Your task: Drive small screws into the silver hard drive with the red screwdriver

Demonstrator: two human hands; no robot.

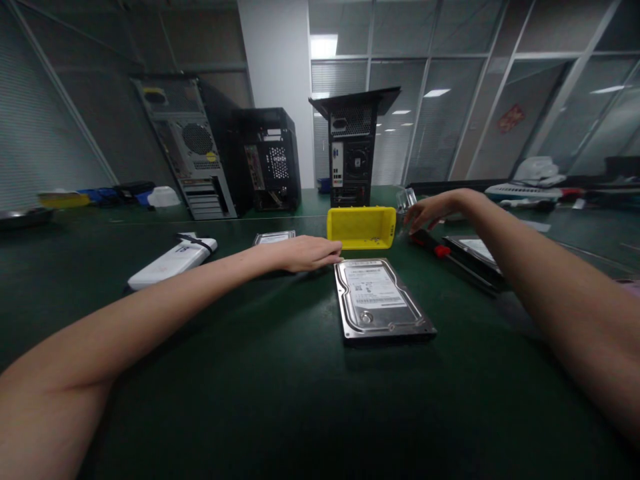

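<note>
Head view: left hand is resting, fingers together, at the far-left corner of a drive lying before a yellow tray, seemingly steadying it.
Right hand is hovering, loosely curled, by a screwdriver; I cannot tell either grip. Lifting the tool would call for closer fingers.

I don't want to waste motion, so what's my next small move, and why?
Probably close your right hand on the slim red-and-black-handled screwdriver, since your fingers hang near its handle, and your left hand is at the far-left corner of the flat silver metal hard drive.
</note>
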